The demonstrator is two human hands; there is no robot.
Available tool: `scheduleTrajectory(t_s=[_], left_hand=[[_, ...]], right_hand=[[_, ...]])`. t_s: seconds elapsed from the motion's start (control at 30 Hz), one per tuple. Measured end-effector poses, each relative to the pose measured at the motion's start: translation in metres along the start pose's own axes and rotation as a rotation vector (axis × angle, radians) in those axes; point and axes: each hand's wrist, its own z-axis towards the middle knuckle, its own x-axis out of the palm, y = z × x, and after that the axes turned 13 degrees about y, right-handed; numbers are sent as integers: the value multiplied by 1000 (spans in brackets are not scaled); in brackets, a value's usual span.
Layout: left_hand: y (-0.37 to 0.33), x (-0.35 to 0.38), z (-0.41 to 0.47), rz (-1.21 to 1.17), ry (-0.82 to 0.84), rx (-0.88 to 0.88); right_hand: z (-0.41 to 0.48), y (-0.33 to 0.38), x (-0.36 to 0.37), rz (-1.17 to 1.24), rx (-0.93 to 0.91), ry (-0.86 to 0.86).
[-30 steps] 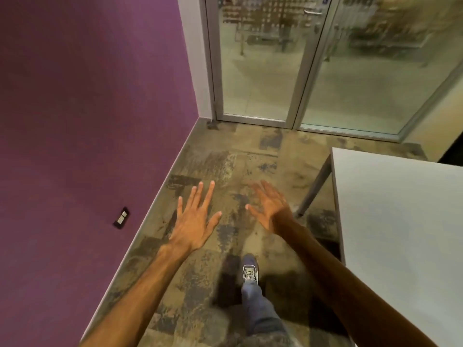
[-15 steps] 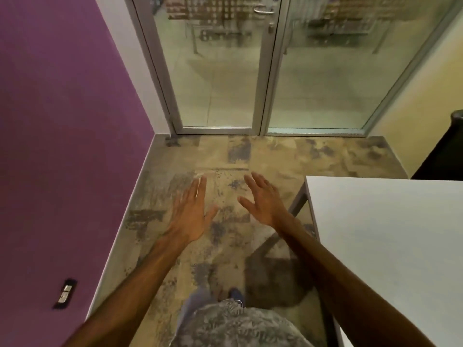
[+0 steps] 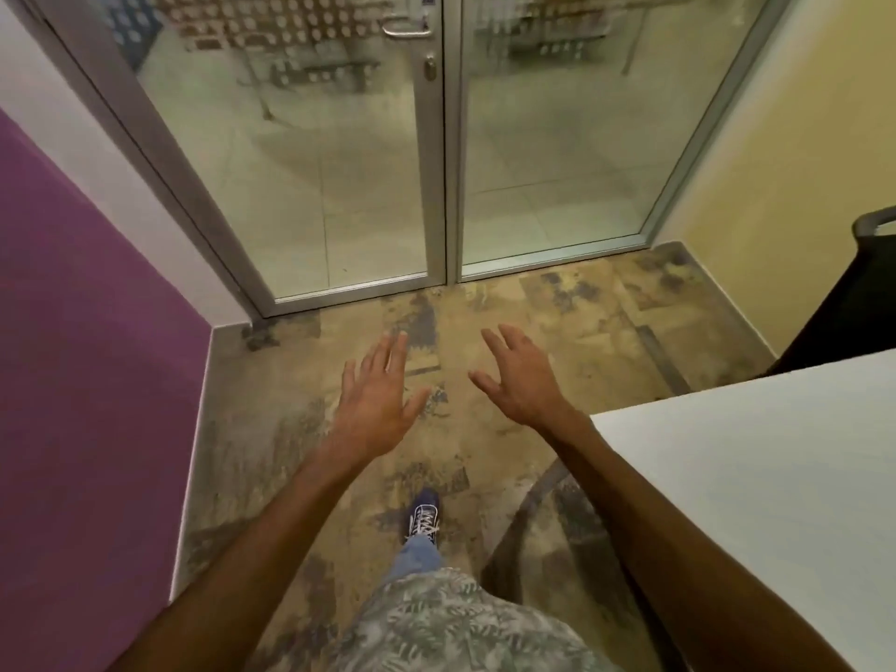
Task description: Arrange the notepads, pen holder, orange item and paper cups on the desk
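My left hand (image 3: pixel 376 405) is stretched out over the carpet, fingers spread, holding nothing. My right hand (image 3: pixel 521 380) hovers beside it, fingers apart and empty, just left of the corner of the white desk (image 3: pixel 756 482). The visible part of the desk top bears no objects. No notepads, pen holder, orange item or paper cups are in view.
Glass double doors (image 3: pixel 436 152) with a metal frame stand ahead. A purple wall (image 3: pixel 92 405) runs along the left, a yellow wall (image 3: pixel 795 157) on the right. A black chair (image 3: pixel 853 308) stands behind the desk. My foot in a blue shoe (image 3: pixel 424 518) is on the patterned carpet.
The view has swung right and up toward the glass doors; the wall socket has left the frame. Both hands stay open and empty, and the chair and yellow wall have come into view.
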Motion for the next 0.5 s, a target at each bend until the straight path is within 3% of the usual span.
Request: scheduleTrajectory(t_s=[0.23, 0.5], left_hand=[[17, -51, 145, 60, 77, 157], [-27, -70, 280, 140, 136, 352]], right_hand=[[100, -26, -46, 105, 160, -34], [158, -85, -87, 147, 335, -119]])
